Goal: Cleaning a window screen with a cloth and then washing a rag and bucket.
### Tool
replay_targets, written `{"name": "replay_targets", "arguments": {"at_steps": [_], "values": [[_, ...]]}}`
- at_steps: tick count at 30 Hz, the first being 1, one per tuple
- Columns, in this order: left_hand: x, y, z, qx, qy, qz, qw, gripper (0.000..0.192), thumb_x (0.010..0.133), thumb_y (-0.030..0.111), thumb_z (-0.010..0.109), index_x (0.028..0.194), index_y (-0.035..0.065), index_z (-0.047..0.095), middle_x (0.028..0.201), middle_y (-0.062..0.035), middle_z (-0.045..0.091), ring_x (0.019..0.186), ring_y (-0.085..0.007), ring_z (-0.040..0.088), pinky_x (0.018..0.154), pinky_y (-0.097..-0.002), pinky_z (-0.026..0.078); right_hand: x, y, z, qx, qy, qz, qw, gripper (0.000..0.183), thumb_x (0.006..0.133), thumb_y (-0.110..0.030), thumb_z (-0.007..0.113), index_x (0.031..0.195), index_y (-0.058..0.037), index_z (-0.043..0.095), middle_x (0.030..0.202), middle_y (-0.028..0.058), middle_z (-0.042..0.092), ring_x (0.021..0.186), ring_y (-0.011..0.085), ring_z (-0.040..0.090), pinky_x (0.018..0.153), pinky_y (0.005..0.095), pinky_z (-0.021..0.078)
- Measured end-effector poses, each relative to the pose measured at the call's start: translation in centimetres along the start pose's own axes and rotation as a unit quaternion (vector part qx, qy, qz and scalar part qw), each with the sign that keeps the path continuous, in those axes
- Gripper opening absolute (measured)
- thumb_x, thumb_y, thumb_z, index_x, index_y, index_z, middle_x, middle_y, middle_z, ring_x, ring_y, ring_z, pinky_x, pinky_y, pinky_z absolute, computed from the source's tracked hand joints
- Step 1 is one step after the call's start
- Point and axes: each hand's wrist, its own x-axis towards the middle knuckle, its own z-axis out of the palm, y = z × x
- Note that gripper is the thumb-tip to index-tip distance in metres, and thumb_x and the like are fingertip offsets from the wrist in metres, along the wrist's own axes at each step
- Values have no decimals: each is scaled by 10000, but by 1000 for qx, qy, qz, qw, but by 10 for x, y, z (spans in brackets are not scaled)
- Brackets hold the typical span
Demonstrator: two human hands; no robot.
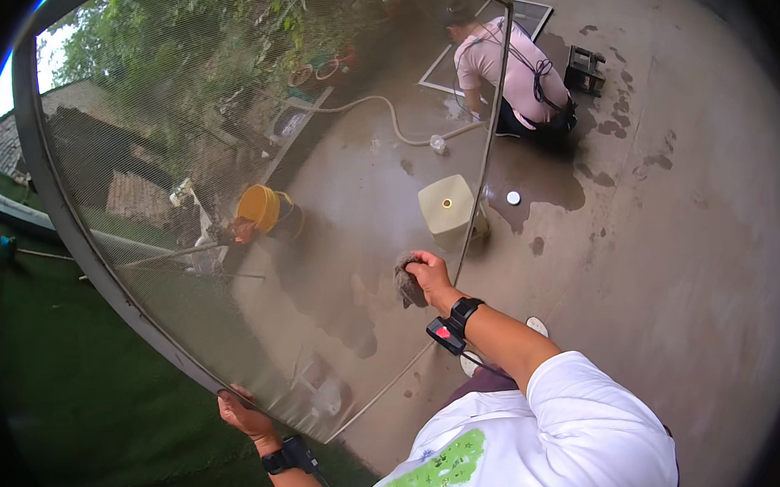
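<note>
A large window screen (159, 341) stands tilted in front of me, its fine mesh stretched in a grey frame. My left hand (247, 416) grips the frame's lower left edge. Between the fingers and thumb of my right hand (434, 278) is a crumpled grey rag (406, 284), held at the mesh near the right-hand side of the frame. Whether the rag presses on the mesh cannot be told. Both wrists wear black straps with small devices.
Beyond the screen a person (514, 72) in a pink top squats beside another framed screen (537, 16) and a dark stool (585, 70). Through the mesh show a beige square stool (446, 195), a yellow bucket (259, 208) and a hose (395, 121). A white lid (513, 197) lies on wet concrete.
</note>
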Motion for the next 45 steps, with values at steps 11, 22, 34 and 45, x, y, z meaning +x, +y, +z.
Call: {"name": "replay_targets", "arguments": {"at_steps": [11, 22, 34, 45], "values": [[1, -14, -26, 25, 13, 13, 1000, 416, 925, 402, 466, 652, 89, 440, 541, 40, 382, 505, -42, 335, 490, -216, 228, -49, -269, 151, -115, -44, -602, 789, 280, 783, 38, 607, 1057, -16, 605, 1013, 33, 589, 872, 97, 579, 758, 224, 484], [-9, -8, -28, 32, 31, 50, 998, 442, 929, 409, 452, 629, 86, 415, 534, 41, 353, 505, -48, 317, 485, -234, 213, -195, -338, 300, -64, -247, -849, 464, 341, 732, 21, 637, 1058, -71, 601, 1076, 90, 528, 906, 242, 551, 747, 320, 469], [-37, 7, 1, 69, 35, 52, 996, 488, 904, 422, 457, 594, 50, 405, 500, 22, 355, 476, -72, 327, 469, -257, 217, -60, -417, 116, -323, 26, -846, 423, 283, 656, 1, 608, 923, -92, 618, 972, 76, 564, 803, 283, 542, 710, 372, 462], [-28, 0, -23, 50, 70, 34, 996, 444, 936, 386, 441, 604, 96, 389, 516, 38, 345, 480, -53, 288, 468, -238, 196, 161, -371, -102, -382, 247, -450, 768, 288, 702, -154, 643, 948, -4, 650, 773, 78, 662, 648, 212, 612, 634, 295, 484]]}}
